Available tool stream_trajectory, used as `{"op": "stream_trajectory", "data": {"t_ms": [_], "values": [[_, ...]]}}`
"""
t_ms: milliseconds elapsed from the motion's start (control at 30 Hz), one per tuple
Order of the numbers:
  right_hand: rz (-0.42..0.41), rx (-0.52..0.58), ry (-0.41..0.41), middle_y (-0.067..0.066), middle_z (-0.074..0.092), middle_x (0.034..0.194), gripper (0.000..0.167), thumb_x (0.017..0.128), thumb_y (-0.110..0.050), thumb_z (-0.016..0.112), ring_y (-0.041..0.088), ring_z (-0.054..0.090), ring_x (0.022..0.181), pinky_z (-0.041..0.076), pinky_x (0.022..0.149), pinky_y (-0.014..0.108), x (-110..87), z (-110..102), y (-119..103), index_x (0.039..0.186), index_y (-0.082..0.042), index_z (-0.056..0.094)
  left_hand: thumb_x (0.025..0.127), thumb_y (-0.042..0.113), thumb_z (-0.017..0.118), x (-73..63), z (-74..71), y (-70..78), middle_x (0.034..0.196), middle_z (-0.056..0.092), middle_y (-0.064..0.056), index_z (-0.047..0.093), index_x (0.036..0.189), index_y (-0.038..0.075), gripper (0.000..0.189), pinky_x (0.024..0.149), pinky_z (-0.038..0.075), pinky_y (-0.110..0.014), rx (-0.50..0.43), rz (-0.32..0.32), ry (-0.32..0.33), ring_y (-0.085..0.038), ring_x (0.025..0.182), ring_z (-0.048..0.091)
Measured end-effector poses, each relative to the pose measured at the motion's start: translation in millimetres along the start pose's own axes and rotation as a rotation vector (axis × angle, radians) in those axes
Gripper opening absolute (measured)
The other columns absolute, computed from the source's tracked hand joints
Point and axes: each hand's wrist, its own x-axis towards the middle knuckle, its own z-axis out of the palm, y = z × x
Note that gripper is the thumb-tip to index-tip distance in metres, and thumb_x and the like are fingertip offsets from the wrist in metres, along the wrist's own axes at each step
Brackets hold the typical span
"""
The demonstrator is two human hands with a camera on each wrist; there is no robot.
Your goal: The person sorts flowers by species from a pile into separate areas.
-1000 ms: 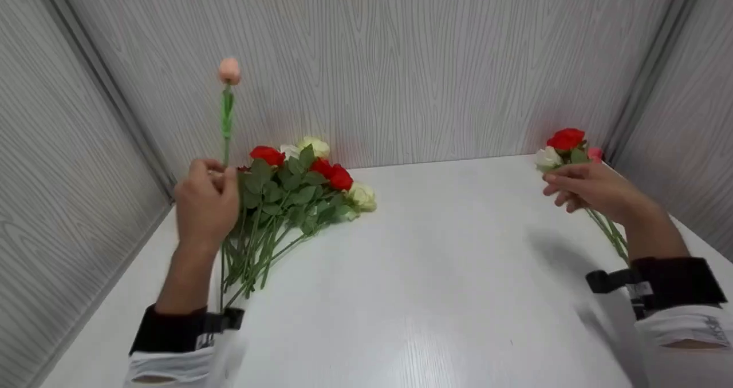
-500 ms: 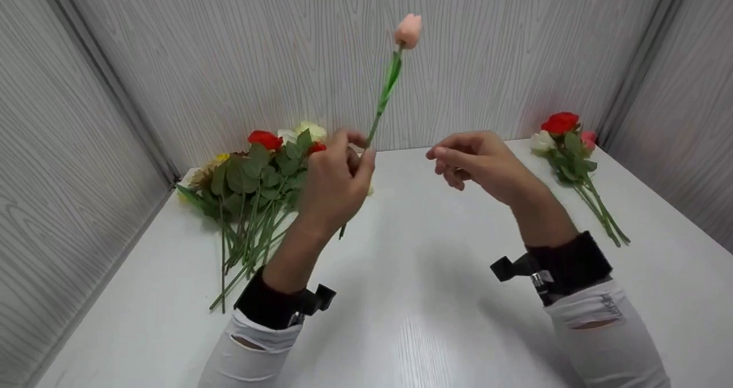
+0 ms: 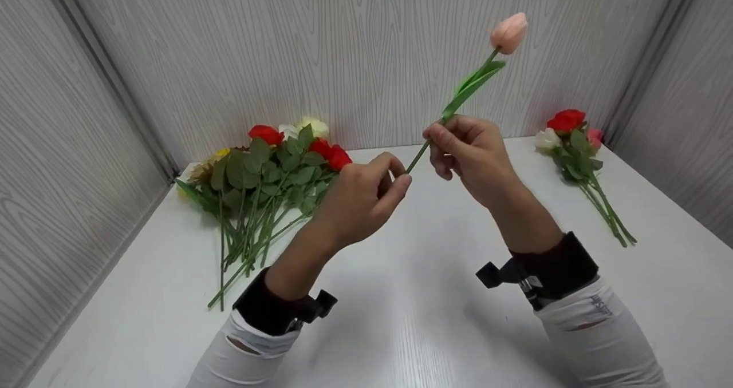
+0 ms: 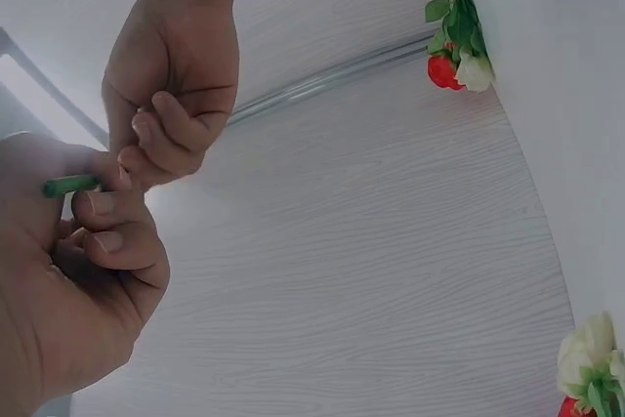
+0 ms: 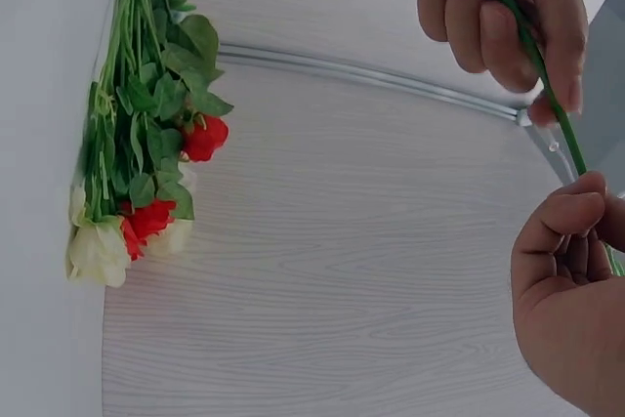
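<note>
A pale pink tulip [image 3: 508, 33] with a green stem tilts up to the right above the table. My left hand [image 3: 366, 196] pinches the lower stem between thumb and fingers; in the left wrist view the cut stem end [image 4: 70, 186] pokes out of that hand. Higher up, just below the leaves, my right hand [image 3: 472, 156] pinches the same stem with thumb and forefinger. The right wrist view shows the stem [image 5: 532, 51] running between both hands. The bloom is out of sight in both wrist views.
On the left of the white table [image 3: 401, 331] lies a pile of roses and other flowers [image 3: 275, 176], stems toward me. A small bunch with red, white and pink blooms [image 3: 578, 147] lies at the right. Grey wood-grain panels [image 3: 372, 62] stand behind and at the sides.
My left hand has carried the tulip from the left pile to the middle. My right hand has come left from the small bunch and taken hold of the stem.
</note>
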Motion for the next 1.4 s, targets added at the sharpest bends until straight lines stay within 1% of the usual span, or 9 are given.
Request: {"op": "stream_trajectory", "data": {"t_ms": [133,300,467,633,767,1033,1167,1300,1400], "values": [[-0.01,0.031,0.112,0.007,0.06,0.069,0.012,0.098,-0.006,0.06,0.014,0.052,0.053,0.047,0.048,0.02,3.0,-7,-8,0.093,0.002,0.068,0.099,0.014,0.054,-7.0,-19.9,0.9,0.059,0.053,-0.002,0.063,0.087,0.005,0.018,0.05,0.037,-0.023,0.021,0.039,-0.108,-0.009,0.054,0.042],[-0.045,0.101,0.227,0.01,0.06,0.069,0.012,0.097,-0.005,0.062,0.015,0.054,0.049,0.049,0.046,0.02,0.8,-16,-19,0.093,0.005,0.066,0.097,0.01,0.05,-10.4,-30.1,4.4,0.06,0.051,0.0,0.063,0.082,0.006,0.02,0.051,0.036,-0.023,0.011,0.116,-0.164,-0.008,0.055,0.04],[-0.074,0.124,0.247,0.01,0.061,0.066,0.013,0.097,-0.006,0.062,0.015,0.056,0.048,0.05,0.046,0.021,1.1,-19,-23,0.092,0.005,0.065,0.097,0.008,0.048,-12.0,-30.8,5.8,0.059,0.048,0.001,0.063,0.08,0.007,0.022,0.051,0.035,-0.022,0.009,0.164,-0.179,-0.007,0.054,0.037],[-0.07,0.086,0.244,0.011,0.062,0.067,0.014,0.098,-0.007,0.062,0.016,0.057,0.048,0.052,0.047,0.023,0.0,-19,-21,0.093,0.006,0.065,0.095,0.007,0.049,-12.6,-29.7,6.5,0.06,0.05,0.001,0.063,0.08,0.008,0.021,0.051,0.036,-0.022,0.019,0.184,-0.192,-0.008,0.055,0.039],[-0.033,0.042,0.206,0.01,0.063,0.068,0.012,0.097,-0.005,0.062,0.016,0.058,0.05,0.053,0.049,0.023,-2.6,-17,-19,0.093,0.006,0.066,0.093,0.005,0.051,-12.0,-28.9,7.4,0.06,0.05,0.001,0.063,0.078,0.008,0.02,0.051,0.036,-0.022,0.038,0.192,-0.19,-0.008,0.054,0.039],[0.08,-0.103,-0.028,0.008,0.064,0.068,0.009,0.096,-0.005,0.064,0.016,0.059,0.053,0.053,0.049,0.024,-8.1,4,-11,0.091,0.002,0.066,0.096,0.007,0.054,-12.7,-28.1,9.8,0.063,0.052,0.0,0.065,0.083,0.007,0.017,0.054,0.038,-0.022,0.086,0.2,-0.21,-0.008,0.056,0.041],[0.123,-0.157,-0.043,0.007,0.064,0.068,0.01,0.098,-0.005,0.062,0.016,0.06,0.052,0.053,0.048,0.025,-10.0,6,-7,0.089,-0.001,0.065,0.097,0.008,0.056,-15.9,-33.5,5.5,0.066,0.058,-0.001,0.067,0.087,0.006,0.015,0.055,0.043,-0.023,0.115,0.178,-0.217,-0.009,0.057,0.046],[0.183,-0.246,-0.033,0.007,0.063,0.066,0.014,0.098,-0.007,0.062,0.014,0.059,0.05,0.053,0.047,0.025,-8.3,-3,-2,0.088,0.001,0.064,0.096,0.008,0.056,-17.5,-45.3,-6.6,0.067,0.06,-0.002,0.068,0.088,0.005,0.015,0.056,0.044,-0.025,0.166,0.135,-0.15,-0.011,0.058,0.047],[0.255,-0.384,-0.047,0.006,0.062,0.064,0.019,0.098,-0.012,0.063,0.012,0.058,0.049,0.053,0.046,0.026,-6.0,-16,4,0.086,0.003,0.062,0.097,0.008,0.055,-18.8,-51.5,-23.4,0.065,0.057,-0.004,0.068,0.087,0.004,0.016,0.055,0.041,-0.026,0.219,0.064,-0.117,-0.013,0.058,0.045]]}}
